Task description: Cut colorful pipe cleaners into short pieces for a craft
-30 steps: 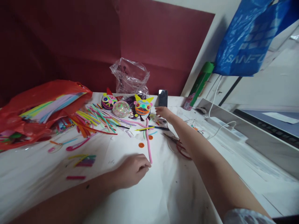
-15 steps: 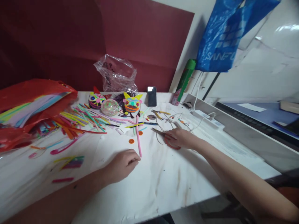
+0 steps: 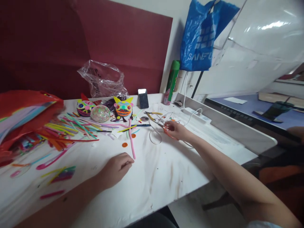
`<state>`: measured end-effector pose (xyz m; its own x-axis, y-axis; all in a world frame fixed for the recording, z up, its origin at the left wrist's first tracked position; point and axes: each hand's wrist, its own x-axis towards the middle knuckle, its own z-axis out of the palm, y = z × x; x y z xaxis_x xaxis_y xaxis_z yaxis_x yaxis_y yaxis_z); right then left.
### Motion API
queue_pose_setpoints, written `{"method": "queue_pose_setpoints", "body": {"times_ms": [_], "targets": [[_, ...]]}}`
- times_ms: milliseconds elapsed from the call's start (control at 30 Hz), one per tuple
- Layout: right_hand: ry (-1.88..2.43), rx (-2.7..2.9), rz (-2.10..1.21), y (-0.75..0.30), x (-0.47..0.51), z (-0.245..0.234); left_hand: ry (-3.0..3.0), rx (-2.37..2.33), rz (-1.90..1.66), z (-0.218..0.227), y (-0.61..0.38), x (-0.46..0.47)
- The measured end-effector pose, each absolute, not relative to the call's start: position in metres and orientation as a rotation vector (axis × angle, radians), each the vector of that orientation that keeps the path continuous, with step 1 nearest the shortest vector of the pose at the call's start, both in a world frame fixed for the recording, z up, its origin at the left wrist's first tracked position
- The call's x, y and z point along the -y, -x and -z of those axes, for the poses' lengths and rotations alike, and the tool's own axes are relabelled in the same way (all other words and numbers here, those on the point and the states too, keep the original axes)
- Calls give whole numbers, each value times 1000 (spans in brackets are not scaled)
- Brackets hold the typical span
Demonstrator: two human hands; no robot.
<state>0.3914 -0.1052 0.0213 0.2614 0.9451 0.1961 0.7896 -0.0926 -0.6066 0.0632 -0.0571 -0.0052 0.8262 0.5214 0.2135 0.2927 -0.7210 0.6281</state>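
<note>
My right hand (image 3: 176, 129) grips scissors (image 3: 169, 132) by their orange handles, with the blades pointing away to the left. A thin pale cord (image 3: 155, 141) loops on the table beside them. Pliers with yellow handles (image 3: 155, 114) lie just beyond. My left hand (image 3: 117, 167) rests on the table with its fingers curled closed; whether anything is inside is hidden. At its fingertips ends a pink pipe cleaner (image 3: 132, 142). Two orange discs (image 3: 124, 145) lie nearby. Farther back sit a colourful animal-face ornament with yellow horns (image 3: 123, 108), a second one (image 3: 84, 108) and a clear speckled ball (image 3: 100, 113).
Many pipe cleaners (image 3: 76, 125) spread at the left by a red bag (image 3: 30, 110). A phone (image 3: 143, 99) leans at the back, near a crumpled clear bag (image 3: 104, 79) and a green can (image 3: 172, 82). A power strip (image 3: 198, 115) lies along the right divider (image 3: 228, 126).
The view has turned to the right, so the scene sits farther left. My right hand's fingers have settled around the scissors' handles. My left hand stays by the pink pipe cleaner.
</note>
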Motion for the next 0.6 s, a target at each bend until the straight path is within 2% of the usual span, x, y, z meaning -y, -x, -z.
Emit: {"method": "queue_pose_setpoints", "body": {"times_ms": [133, 400, 600], "targets": [[1917, 1306, -299, -412, 101, -29, -2427, -601, -491, 4, -63, 58], [2308, 988, -1, -482, 138, -26, -2469, -565, -529, 10, -61, 55], [2401, 1167, 23, -497, 178, -17, -2504, -564, -550, 14, -64, 48]]}}
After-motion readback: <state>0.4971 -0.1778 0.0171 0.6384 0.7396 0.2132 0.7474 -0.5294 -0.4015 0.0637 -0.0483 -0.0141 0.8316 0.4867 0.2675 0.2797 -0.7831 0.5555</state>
